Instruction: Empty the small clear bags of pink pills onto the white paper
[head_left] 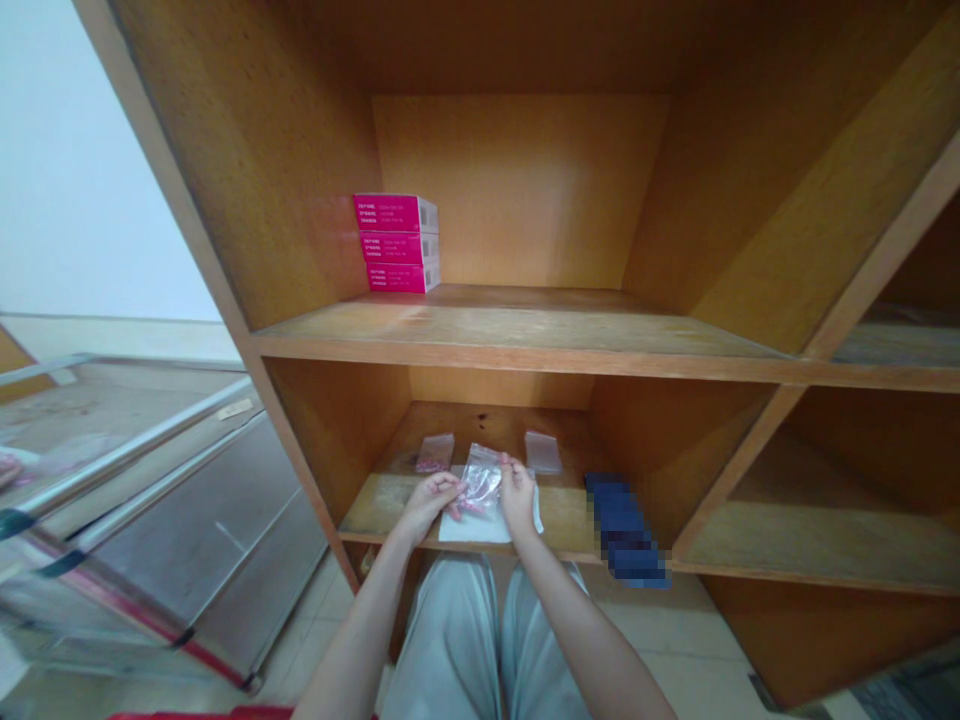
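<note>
A clear plastic bag (pixel 482 478) is held between my two hands over a white sheet (pixel 474 528) on the lower shelf. My left hand (pixel 433 500) pinches the bag's lower left side. At the bag's upper right, my right hand (pixel 516 490) has its fingers closed on the edge. Small pink pieces show near the bag's bottom; whether they lie inside it or on the sheet, I cannot tell. Behind on the left lies a small bag with pinkish contents (pixel 435 453). A pale, flat clear bag (pixel 543 453) rests behind on the right.
Three pink boxes (pixel 397 244) are stacked on the upper shelf at the left. A dark blue, partly pixelated object (pixel 626 530) overhangs the lower shelf's front edge at the right. A metal-framed rack (pixel 169 430) stands to the left. Upright wooden panels flank the compartment.
</note>
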